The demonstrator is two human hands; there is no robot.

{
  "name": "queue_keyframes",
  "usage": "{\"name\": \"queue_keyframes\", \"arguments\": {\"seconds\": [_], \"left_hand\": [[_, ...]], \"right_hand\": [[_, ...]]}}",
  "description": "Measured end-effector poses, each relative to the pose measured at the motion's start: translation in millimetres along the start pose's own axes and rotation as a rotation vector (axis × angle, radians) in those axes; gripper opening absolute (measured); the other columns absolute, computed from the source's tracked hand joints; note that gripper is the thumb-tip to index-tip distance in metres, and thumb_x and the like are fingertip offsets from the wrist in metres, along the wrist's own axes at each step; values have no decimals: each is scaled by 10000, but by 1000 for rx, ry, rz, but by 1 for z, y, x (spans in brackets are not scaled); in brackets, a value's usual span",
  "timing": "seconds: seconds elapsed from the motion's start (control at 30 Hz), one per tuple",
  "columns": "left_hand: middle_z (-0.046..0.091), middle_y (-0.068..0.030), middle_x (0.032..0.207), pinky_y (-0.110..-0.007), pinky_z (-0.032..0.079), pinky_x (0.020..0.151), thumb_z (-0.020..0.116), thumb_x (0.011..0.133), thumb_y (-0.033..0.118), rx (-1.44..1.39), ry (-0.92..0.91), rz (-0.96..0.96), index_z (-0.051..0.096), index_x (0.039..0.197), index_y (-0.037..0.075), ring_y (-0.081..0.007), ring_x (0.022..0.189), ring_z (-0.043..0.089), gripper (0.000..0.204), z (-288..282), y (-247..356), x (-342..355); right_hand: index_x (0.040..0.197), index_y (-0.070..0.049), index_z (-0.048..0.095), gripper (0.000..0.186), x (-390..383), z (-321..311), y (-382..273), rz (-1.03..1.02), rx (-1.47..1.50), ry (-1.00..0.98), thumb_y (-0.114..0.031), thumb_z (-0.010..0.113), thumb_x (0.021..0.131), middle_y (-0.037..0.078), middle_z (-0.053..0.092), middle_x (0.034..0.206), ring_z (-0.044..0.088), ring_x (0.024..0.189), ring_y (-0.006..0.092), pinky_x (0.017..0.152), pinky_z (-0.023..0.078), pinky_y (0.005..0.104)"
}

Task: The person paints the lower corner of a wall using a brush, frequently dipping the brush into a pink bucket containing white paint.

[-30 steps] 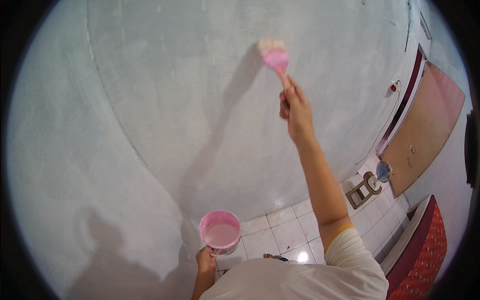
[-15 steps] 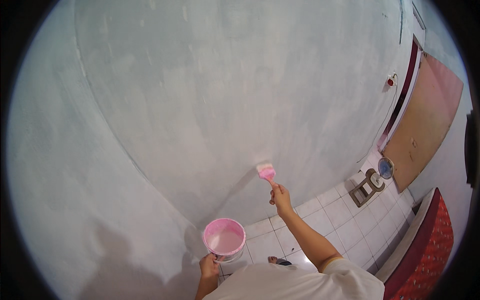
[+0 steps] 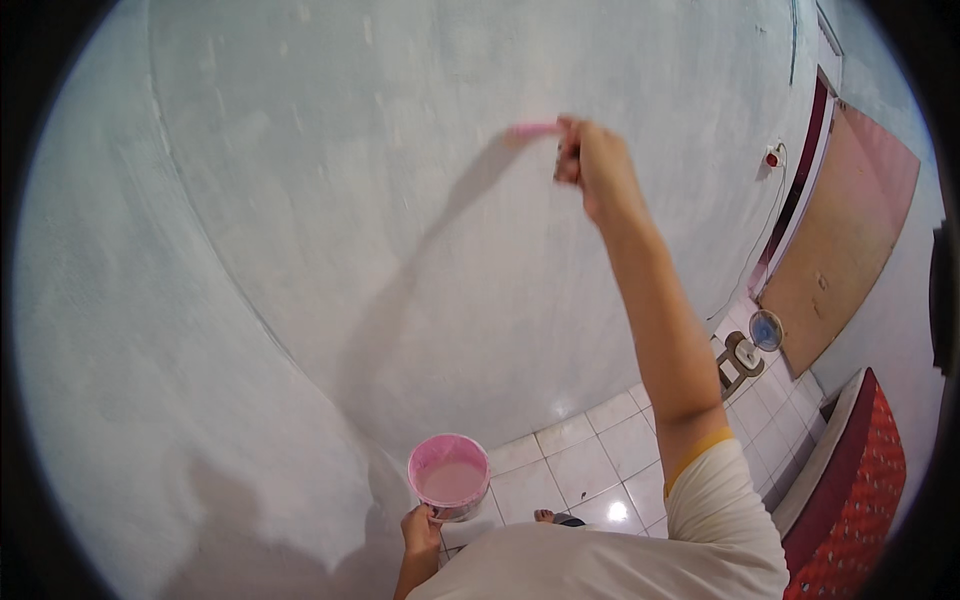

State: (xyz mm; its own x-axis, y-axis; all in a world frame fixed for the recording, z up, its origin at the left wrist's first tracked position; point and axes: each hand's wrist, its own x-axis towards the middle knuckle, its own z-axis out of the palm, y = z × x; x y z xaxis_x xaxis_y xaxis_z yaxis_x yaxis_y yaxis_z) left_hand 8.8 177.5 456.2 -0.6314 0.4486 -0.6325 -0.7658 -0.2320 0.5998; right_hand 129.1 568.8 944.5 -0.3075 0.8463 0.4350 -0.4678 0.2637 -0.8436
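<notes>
A paintbrush (image 3: 537,129) with pink on its handle and head is gripped in my right hand (image 3: 598,165), raised high in front of me. The brush lies sideways against the pale grey-blue wall (image 3: 470,230); its bristles are blurred. Low down, my left hand (image 3: 421,530) is closed on the near rim of a paint bucket (image 3: 450,440). That bucket is upright, pink inside, and holds pale pink paint (image 3: 455,483). A long shadow of my right arm falls on the wall below the brush.
White floor tiles (image 3: 600,468) run along the wall's foot. To the right are a small stool (image 3: 735,375), a fan (image 3: 766,330), a leaning brown board (image 3: 850,230), a wall socket with a cord (image 3: 773,158), and a red patterned mattress (image 3: 860,490). Another wall (image 3: 120,350) meets on the left.
My right hand has swept the paintbrush up the wall, its head turning to point left. My left hand and the bucket have stayed nearly where they were.
</notes>
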Motion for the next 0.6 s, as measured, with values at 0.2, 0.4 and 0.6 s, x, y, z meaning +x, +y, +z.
{"name": "queue_keyframes", "arguments": {"seconds": [0.2,0.4,0.6], "left_hand": [[517,-128,795,-536,594,771,481,743,-77,25,23,35,475,690,-22,-253,724,577,77,5,2,2],[541,-203,1028,-526,576,856,447,719,-88,19,-11,15,497,901,-118,-376,949,606,191,-14,-6,21],[535,-176,950,-530,579,832,475,749,-81,57,22,25,495,821,-72,-319,865,591,75,-12,4,14]], "right_hand": [[1312,32,473,428,-5,-5,-8,-181,92,-142,-109,403,914,5,415,758,356,550,88,497,339,255],[1331,-102,519,370,-58,-53,148,108,-51,-14,-159,384,992,-23,408,762,353,530,58,468,349,223],[1316,-159,547,373,-175,-91,253,472,7,61,-161,380,982,-42,394,735,343,535,42,460,348,212]]}}
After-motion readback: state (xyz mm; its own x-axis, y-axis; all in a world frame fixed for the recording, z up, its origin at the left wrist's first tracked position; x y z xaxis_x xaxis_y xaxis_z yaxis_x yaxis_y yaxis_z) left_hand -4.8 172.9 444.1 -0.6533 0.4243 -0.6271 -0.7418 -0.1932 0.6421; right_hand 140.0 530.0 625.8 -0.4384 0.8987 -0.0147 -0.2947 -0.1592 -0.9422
